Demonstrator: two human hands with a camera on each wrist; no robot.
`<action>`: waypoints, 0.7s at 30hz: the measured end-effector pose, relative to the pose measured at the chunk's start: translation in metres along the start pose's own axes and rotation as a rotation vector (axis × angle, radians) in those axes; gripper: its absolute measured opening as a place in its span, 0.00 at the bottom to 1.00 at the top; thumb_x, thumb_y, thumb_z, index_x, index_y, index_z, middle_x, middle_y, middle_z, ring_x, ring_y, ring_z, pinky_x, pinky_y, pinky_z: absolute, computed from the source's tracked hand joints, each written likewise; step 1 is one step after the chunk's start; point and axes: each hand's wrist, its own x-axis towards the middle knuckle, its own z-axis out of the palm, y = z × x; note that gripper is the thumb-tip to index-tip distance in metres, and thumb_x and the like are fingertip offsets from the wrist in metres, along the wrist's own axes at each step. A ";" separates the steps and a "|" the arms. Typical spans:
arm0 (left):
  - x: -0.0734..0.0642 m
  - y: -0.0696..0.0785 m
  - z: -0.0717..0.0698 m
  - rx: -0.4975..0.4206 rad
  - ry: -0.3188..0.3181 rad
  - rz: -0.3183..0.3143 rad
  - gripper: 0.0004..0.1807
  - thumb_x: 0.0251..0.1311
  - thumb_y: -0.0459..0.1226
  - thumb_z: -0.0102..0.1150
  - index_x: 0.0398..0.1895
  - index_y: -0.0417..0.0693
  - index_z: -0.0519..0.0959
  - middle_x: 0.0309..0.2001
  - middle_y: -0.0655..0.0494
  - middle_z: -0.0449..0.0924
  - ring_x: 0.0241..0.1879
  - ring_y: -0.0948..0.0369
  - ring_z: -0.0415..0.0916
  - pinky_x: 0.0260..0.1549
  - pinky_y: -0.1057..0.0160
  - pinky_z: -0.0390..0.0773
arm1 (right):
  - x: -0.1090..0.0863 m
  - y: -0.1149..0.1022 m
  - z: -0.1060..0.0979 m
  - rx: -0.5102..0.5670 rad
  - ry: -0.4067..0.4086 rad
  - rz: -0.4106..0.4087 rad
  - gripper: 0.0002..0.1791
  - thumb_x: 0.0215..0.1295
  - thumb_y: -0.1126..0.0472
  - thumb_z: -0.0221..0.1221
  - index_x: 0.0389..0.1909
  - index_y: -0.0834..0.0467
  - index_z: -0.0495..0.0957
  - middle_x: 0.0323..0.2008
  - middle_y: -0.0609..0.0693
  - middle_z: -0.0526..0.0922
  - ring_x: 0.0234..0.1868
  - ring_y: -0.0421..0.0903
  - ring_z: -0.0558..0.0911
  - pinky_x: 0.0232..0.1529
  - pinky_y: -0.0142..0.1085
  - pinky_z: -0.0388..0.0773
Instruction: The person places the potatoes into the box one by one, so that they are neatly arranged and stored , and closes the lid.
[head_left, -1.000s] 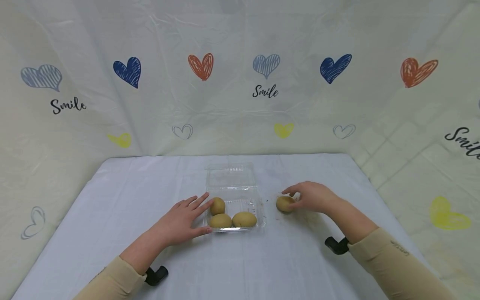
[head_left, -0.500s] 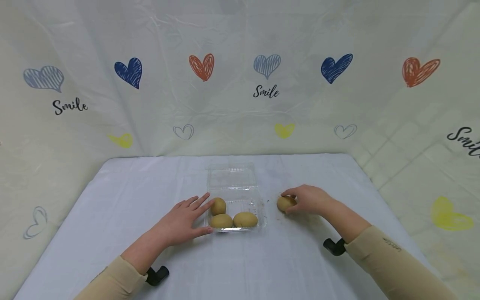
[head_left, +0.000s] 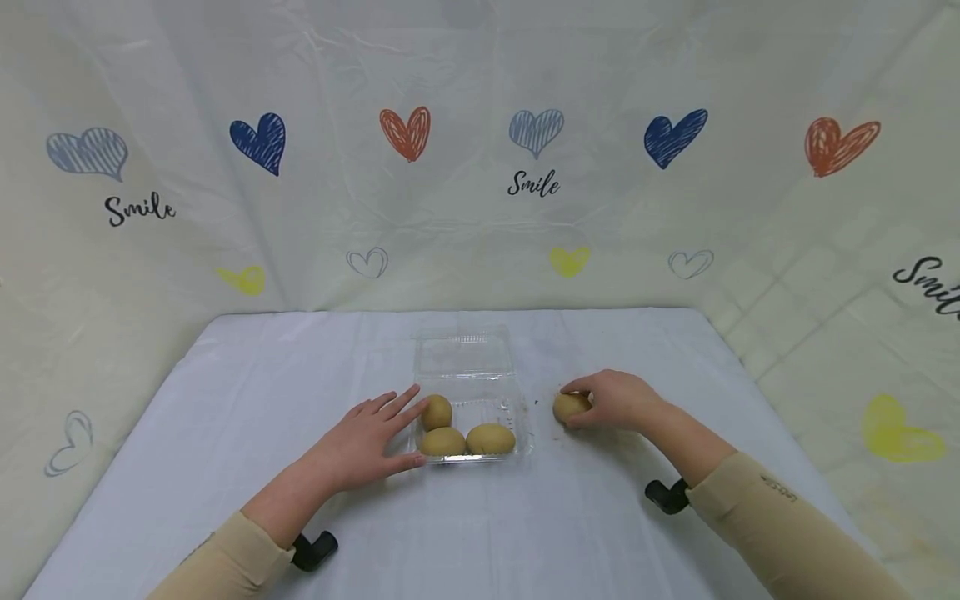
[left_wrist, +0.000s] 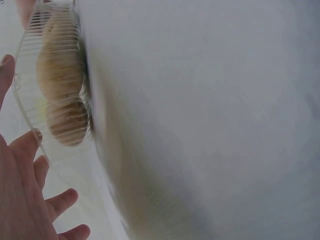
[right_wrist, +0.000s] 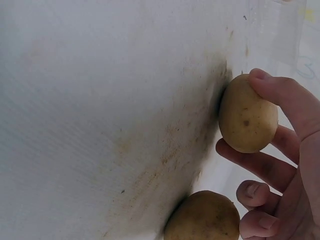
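Glossy ribbed clear plastic container [head_left: 461, 357], smooth matt-skinned potatoes [right_wrist: 247, 112], matt cloth table cover [head_left: 525, 533]

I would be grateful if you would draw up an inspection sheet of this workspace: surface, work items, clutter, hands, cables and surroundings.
Surface: white cloth.
Work items: clear container with its lid open and three potatoes inside; gripped potato outside it; another potato near the right hand, seen in the right wrist view.
Clutter: dark specks on the cloth.
Hands: left hand spread at the container's left side; right hand pinches its potato.
Cables: nothing seen.
Surroundings: pale backdrop printed with hearts and "Smile".
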 end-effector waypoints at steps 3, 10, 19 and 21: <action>0.000 0.000 0.000 -0.001 0.002 0.004 0.47 0.61 0.72 0.46 0.79 0.66 0.51 0.80 0.61 0.43 0.75 0.49 0.51 0.69 0.42 0.56 | -0.001 -0.001 -0.001 0.008 0.007 0.001 0.29 0.53 0.40 0.70 0.57 0.46 0.82 0.49 0.46 0.84 0.48 0.47 0.79 0.44 0.45 0.77; 0.000 0.000 -0.001 -0.001 -0.001 0.000 0.47 0.60 0.72 0.46 0.79 0.66 0.51 0.80 0.61 0.43 0.75 0.49 0.51 0.69 0.42 0.56 | -0.003 -0.005 -0.013 0.044 0.059 0.001 0.29 0.54 0.41 0.69 0.58 0.43 0.82 0.50 0.43 0.84 0.51 0.49 0.80 0.48 0.47 0.76; 0.000 0.000 0.000 0.006 0.009 0.003 0.47 0.61 0.71 0.47 0.79 0.66 0.51 0.80 0.62 0.43 0.75 0.49 0.51 0.69 0.42 0.56 | -0.005 -0.012 -0.024 0.076 0.095 -0.031 0.29 0.55 0.42 0.69 0.59 0.42 0.81 0.51 0.43 0.84 0.54 0.51 0.80 0.50 0.48 0.76; 0.001 0.000 0.001 0.004 0.011 0.009 0.47 0.61 0.71 0.47 0.79 0.66 0.51 0.80 0.61 0.43 0.75 0.49 0.51 0.68 0.42 0.56 | -0.005 -0.016 -0.025 0.088 0.100 -0.037 0.29 0.55 0.42 0.69 0.59 0.42 0.81 0.49 0.42 0.84 0.53 0.51 0.80 0.49 0.47 0.76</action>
